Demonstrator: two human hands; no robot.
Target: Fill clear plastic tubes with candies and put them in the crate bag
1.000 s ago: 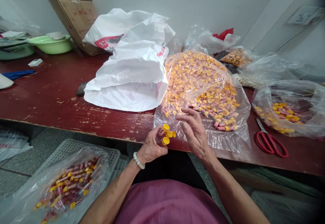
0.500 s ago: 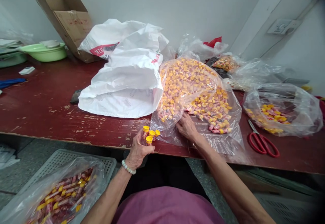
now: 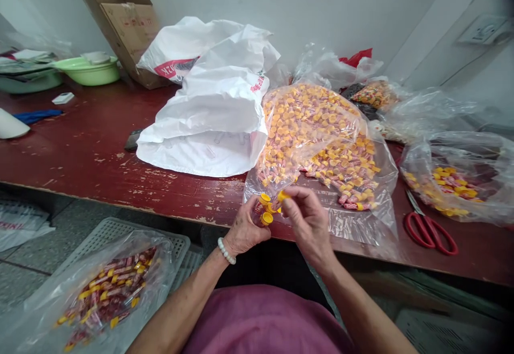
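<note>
My left hand [image 3: 248, 226], with a beaded bracelet on the wrist, is wrapped round several small tubes [image 3: 266, 218] with yellow caps and red-printed sides. Close beside it, my right hand [image 3: 307, 217] pinches another yellow-capped tube [image 3: 283, 196] between thumb and fingers, right at the bunch. Behind both hands lies a large clear plastic bag [image 3: 313, 129] full of the same kind of tubes, its mouth spread toward the table's front edge. Some tubes [image 3: 355, 204] lie loose near that mouth.
Red-handled scissors [image 3: 430, 232] and a smaller bag of tubes [image 3: 455, 182] lie on the right. A white sack [image 3: 201, 150] sits left of the big bag. Below the table, another bag of tubes [image 3: 110, 284] rests on a grey crate [image 3: 100, 241].
My right hand has come away from the big bag with a tube and moved to the bunch in my left hand. The view has shifted slightly.
</note>
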